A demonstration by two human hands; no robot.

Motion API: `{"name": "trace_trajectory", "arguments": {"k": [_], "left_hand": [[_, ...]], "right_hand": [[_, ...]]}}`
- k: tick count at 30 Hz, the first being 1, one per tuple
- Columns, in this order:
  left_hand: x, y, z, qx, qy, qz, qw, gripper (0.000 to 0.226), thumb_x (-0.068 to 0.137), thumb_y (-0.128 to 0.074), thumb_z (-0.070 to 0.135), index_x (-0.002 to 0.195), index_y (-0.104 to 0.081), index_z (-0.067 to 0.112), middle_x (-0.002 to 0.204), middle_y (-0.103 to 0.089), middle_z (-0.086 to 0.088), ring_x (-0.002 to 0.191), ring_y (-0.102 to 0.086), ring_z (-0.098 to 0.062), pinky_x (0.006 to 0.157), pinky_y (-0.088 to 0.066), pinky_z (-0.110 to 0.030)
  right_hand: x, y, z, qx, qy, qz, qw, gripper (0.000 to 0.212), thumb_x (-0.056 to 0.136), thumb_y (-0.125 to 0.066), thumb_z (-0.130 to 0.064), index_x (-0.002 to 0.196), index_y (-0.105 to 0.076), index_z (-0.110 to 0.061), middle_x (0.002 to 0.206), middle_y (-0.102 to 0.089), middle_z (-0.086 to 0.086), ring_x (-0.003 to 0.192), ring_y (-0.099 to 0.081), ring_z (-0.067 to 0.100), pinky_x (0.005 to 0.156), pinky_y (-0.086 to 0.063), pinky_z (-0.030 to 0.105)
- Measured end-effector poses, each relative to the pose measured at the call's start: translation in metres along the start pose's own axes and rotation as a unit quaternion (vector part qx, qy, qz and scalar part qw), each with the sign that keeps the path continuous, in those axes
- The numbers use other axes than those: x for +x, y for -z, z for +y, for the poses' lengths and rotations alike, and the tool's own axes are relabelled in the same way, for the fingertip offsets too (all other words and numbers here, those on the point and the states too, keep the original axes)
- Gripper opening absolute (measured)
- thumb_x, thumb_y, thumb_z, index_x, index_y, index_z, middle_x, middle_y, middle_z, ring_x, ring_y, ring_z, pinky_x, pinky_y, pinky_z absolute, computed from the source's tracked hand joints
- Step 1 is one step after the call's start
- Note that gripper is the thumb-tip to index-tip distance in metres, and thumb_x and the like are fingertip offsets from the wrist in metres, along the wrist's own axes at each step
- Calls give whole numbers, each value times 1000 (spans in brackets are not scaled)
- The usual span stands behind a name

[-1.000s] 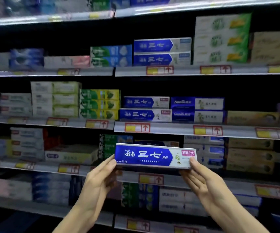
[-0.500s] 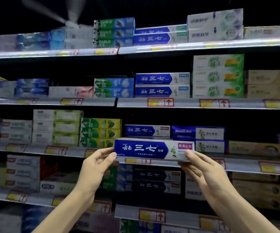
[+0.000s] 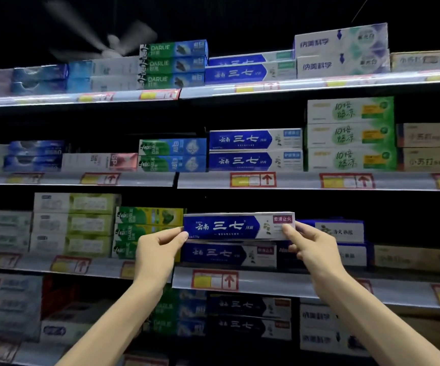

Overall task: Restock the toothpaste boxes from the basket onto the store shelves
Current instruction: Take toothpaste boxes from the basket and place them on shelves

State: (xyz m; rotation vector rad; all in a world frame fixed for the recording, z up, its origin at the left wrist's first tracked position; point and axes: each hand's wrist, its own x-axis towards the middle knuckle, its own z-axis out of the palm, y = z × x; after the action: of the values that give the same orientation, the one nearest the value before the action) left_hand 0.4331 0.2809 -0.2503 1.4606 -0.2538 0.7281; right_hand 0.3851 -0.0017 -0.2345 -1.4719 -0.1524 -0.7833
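We are pinching the toothpaste box (image 3: 229, 227) at both ends, left hand (image 3: 158, 249) and right hand (image 3: 312, 250) equally near, its long axis lying along the shelf (image 3: 279, 284) edge (just above a matching box (image 3: 226, 254)).

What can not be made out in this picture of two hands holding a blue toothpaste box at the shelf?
Head view only.
Basket: outside the frame.
Whether the held blue box touches the matching box under it: the frontal angle hides the gap.
Fingers of the left hand and right hand behind the box: hidden by it.
Price tag print: too small, blurred.
Far-left boxes: blurred, unreadable.
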Motion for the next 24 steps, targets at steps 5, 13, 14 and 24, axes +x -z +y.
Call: {"name": "trace_trajectory", "arguments": {"k": [5,13,14,24], "left_hand": [[23,-16,-11,31,-7,36,999,23,90,-80,18,113,-79,18,104,-78,5,101,-70,-12,66,-51,-16],[31,-25,-37,117,-13,79,990,24,90,-81,21,111,-78,10,94,-71,2,89,-64,-14,61,-41,-16],[31,-25,-38,117,-14,81,990,24,90,-81,21,111,-78,10,93,-70,3,86,-62,-12,61,-41,-17],[-12,-1,-21,65,-2,42,997,6,91,-79,24,96,-81,25,88,-79,12,94,-71,-9,73,-50,-22]], "right_hand": [[46,-14,22,-57,-7,20,998,19,99,-70,-23,118,-73,-18,93,-71,-12,74,-58,6,59,-45,18],[59,-22,53,-102,-26,33,994,28,94,-77,-19,122,-74,-15,90,-69,-5,88,-65,16,74,-49,25],[56,-21,53,-123,-12,31,992,27,94,-77,-20,121,-73,-17,93,-69,-3,86,-63,14,73,-47,25],[21,5,27,-235,38,25,971,49,90,-78,-19,136,-62,-14,119,-64,-5,111,-62,21,88,-48,33]]}}
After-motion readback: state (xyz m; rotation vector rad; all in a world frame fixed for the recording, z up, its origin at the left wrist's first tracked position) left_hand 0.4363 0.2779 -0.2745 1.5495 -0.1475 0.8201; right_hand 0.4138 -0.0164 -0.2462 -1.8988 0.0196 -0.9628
